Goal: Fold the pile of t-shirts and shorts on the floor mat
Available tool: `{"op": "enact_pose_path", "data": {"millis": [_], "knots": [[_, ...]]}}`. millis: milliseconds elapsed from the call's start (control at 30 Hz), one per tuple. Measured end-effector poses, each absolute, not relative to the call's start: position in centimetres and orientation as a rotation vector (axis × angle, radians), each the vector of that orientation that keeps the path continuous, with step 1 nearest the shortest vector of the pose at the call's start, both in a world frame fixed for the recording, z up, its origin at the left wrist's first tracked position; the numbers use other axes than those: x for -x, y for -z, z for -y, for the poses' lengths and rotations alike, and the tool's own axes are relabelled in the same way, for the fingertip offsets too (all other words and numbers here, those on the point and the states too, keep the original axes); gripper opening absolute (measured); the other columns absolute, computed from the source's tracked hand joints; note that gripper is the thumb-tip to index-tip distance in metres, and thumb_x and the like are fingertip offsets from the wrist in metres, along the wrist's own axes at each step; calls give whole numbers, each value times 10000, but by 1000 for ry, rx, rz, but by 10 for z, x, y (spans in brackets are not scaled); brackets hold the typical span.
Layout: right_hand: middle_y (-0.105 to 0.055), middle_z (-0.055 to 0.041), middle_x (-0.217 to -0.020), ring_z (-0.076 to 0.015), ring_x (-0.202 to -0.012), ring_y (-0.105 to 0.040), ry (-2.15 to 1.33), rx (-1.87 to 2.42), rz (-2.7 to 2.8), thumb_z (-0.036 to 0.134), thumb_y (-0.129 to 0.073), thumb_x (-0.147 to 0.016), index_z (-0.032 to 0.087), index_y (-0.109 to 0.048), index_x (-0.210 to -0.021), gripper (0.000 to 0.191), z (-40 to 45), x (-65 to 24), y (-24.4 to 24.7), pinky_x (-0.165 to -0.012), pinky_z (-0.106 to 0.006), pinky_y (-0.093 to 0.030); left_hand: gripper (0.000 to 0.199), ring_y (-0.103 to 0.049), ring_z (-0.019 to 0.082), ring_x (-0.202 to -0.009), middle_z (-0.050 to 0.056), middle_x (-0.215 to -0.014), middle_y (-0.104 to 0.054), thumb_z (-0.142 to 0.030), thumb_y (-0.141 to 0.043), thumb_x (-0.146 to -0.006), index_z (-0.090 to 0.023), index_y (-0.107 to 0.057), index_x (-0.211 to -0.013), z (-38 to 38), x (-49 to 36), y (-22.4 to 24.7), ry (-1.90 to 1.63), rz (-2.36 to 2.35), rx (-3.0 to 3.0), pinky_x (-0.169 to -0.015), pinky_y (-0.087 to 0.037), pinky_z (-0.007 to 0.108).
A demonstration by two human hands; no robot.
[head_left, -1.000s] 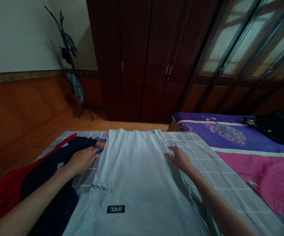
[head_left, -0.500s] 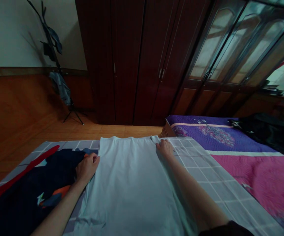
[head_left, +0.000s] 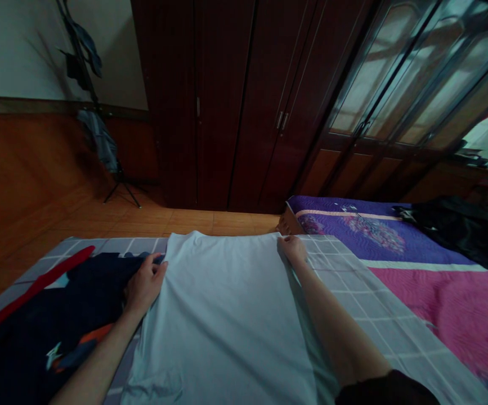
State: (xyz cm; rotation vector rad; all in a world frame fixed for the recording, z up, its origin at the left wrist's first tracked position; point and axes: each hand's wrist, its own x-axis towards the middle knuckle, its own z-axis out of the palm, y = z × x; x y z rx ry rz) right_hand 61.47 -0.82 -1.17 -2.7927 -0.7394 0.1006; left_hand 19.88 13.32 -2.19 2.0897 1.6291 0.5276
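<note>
A plain, pale shirt (head_left: 227,304) lies spread in front of me, with soft creases across its middle and a bunched part near its lower left. My right hand (head_left: 293,250) pinches the far right corner of the cloth between thumb and fingers. At the far left edge rests my left hand (head_left: 146,286), its fingers bent and a gap showing between thumb and forefinger; the thumb meets the shirt's edge. Under and beside my left forearm is a dark navy garment (head_left: 92,287) with orange and white patches and a red strip (head_left: 36,288) along it.
Grey checked cloth (head_left: 362,304) covers the surface beneath the shirt. To the right is a bed with a purple and pink cover (head_left: 429,292), a black bag-like bundle (head_left: 459,225) on it. Beyond stand a dark wardrobe (head_left: 218,112) and a stand with hanging clothes (head_left: 100,138).
The far right corner of the shirt has been drawn outward by my right hand, and the far edge is straighter. My left hand has shifted slightly left and its fingers have loosened.
</note>
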Motion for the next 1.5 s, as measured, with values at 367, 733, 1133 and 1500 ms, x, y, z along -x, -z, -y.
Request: {"op": "enact_pose_path", "data": {"millis": [367, 733, 1133, 1500], "knots": [[-569, -83, -1171, -206, -983, -589, -88, 2822, 684, 348, -559, -917, 163, -555, -1175, 317, 6, -621, 11, -826, -406, -511, 412, -655, 224, -952, 24, -1093, -695, -357, -464, -878, -289, -550, -1276, -138, -199, 22, -532, -1521, -2074, -750, -483, 286], [-524, -99, -1244, -240, -1072, -546, 181, 2765, 988, 347, -562, -911, 162, -524, -1220, 362, 1, -575, -13, -896, -462, -464, 337, -665, 196, -942, 40, -1056, -715, -168, -462, -850, -222, -663, -1115, -142, -199, 29, -714, -1585, -1947, -766, -497, 253], [-420, -35, -1432, -197, -1303, -334, -19, 1827, 2285, 398, -443, -932, 250, -488, -1295, 394, -72, -345, 16, -1066, -353, -255, 404, -661, 222, -954, 50, -1064, -710, -129, -489, -823, -221, -611, -1197, -136, -201, 24, -684, -1599, -2005, -799, -484, 288], [-574, -75, -1172, -223, -1046, -561, -27, 2035, 2086, 402, -537, -920, 168, -571, -1147, 328, -158, -339, 11, -902, -453, -450, 608, -636, 198, -1047, 37, -1177, -670, -78, -474, -815, -230, -393, -1397, -131, -205, 22, -686, -1645, -2003, -823, -478, 270]]}}
